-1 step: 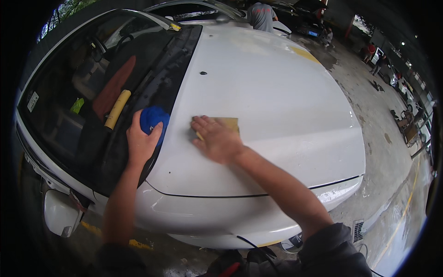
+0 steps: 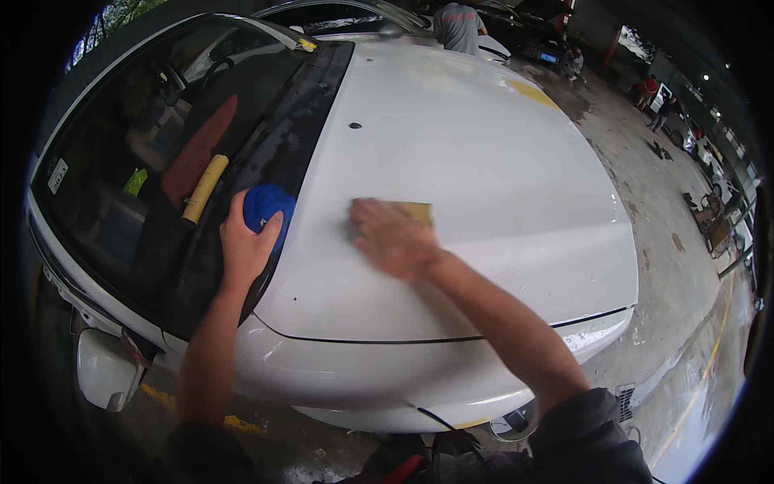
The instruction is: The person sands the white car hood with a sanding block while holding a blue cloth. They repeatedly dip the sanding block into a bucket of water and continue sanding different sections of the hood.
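Shifted since the earlier frame are our right hand (image 2: 397,239) and the sheet (image 2: 418,212) beneath it, both farther from the rear edge of the white hood (image 2: 484,145) toward its front edge. We see the sheet's exposed end pointing to the front edge, its upper side running roughly rear to front; the covered part leaves the full long axis unclear. It is thin, tan and straight-edged, with a square corner, nearer the hood's rear edge. Our right hand lies flat, fingers extended, their spacing blurred. Our left hand (image 2: 246,246) curls round a rounded blue object (image 2: 267,208) beside the rear edge.
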Available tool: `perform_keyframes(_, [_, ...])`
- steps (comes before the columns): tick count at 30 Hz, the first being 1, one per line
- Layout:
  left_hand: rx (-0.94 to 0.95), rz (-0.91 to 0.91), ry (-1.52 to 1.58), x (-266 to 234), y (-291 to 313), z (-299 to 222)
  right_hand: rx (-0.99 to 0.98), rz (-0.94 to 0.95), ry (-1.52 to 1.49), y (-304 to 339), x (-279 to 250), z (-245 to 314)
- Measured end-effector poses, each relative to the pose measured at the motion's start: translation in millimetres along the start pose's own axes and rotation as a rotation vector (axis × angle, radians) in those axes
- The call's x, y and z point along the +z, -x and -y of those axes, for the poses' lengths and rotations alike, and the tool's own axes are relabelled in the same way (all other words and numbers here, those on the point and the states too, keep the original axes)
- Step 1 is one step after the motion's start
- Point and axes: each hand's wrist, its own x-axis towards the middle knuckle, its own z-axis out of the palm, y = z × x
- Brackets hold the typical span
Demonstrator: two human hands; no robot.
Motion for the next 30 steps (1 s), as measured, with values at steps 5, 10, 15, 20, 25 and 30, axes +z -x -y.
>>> perform_keyframes(5, [0.009,0.018,0.045,-4.1,-1.8,0.5,0.487,-0.255,0.073,107.9,-28.1,-201.2])
perform_keyframes(10, [0.038,0.034,0.035,-4.4,-2.6,3.5,0.071,-0.036,0.118,-12.5,3.8,-28.1])
perform_keyframes(15, [0.009,-0.004,0.001,1.9,-1.7,-0.2,-0.039,-0.035,-0.042,-24.4,4.7,-21.0])
perform_keyframes(20, [0.044,-0.002,0.004,-3.3,1.5,2.3,0.399,-0.175,0.056,46.4,-24.0,-171.6])
perform_keyframes(25, [0.052,0.031,0.037,2.3,-2.9,1.4,0.101,0.022,0.05,-42.2,-6.3,-15.1])
perform_keyframes(30, [0.024,0.015,0.018,-4.5,4.4,4.5,-0.044,-0.102,-0.099,-13.5,-6.0,-83.8])
